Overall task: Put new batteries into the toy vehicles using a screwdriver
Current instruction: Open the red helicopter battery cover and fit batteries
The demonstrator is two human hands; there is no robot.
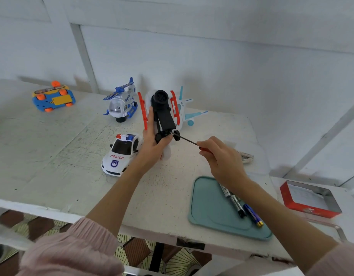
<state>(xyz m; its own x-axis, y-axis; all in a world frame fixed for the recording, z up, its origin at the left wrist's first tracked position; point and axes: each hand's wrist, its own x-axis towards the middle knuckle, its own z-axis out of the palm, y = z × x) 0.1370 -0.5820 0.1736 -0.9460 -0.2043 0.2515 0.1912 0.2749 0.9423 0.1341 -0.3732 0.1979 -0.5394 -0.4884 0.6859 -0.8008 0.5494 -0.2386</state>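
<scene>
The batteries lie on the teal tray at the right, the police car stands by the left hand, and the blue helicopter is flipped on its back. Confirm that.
Not quite: the head view shows the blue helicopter standing upright. The batteries do lie on the teal tray, and the police car stands by the left hand.

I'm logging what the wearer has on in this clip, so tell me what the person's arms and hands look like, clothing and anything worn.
Both arms wear pale pink sleeves of soft, ribbed-looking fabric, pushed up and bunched near the elbows: the left sleeve and the right sleeve. The forearms are bare below them. The left hand and right hand are bare: no gloves, and no rings, watch or bracelet visible.
</scene>
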